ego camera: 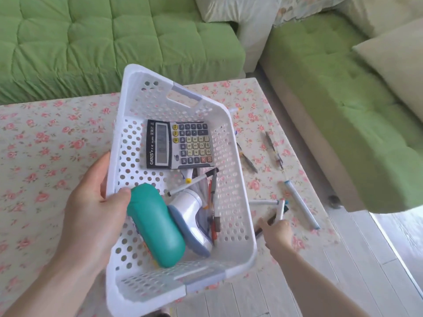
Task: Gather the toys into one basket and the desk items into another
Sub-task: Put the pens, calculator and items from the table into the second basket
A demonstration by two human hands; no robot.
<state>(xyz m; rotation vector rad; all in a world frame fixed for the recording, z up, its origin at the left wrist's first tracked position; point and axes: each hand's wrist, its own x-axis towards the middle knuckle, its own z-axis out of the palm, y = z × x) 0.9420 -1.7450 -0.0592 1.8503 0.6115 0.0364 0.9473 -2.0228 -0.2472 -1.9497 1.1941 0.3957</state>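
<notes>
My left hand (91, 202) grips the left rim of a white perforated basket (231, 179) held tilted above the table. Inside lie a calculator (178, 145), a teal case (158, 227), a white and blue device (192, 216) and several pens (212, 202). To the right of the basket, my right hand (278, 232) curls its fingers round several markers (280, 209) on the floral table. More pens (247, 161) and a white marker (302, 204) lie loose on the table beyond it.
The table wears a floral cloth (45, 145). Green sofas (103, 37) stand behind it and to its right, with pale cushions (393, 60). White wood floor (343, 259) shows at the lower right.
</notes>
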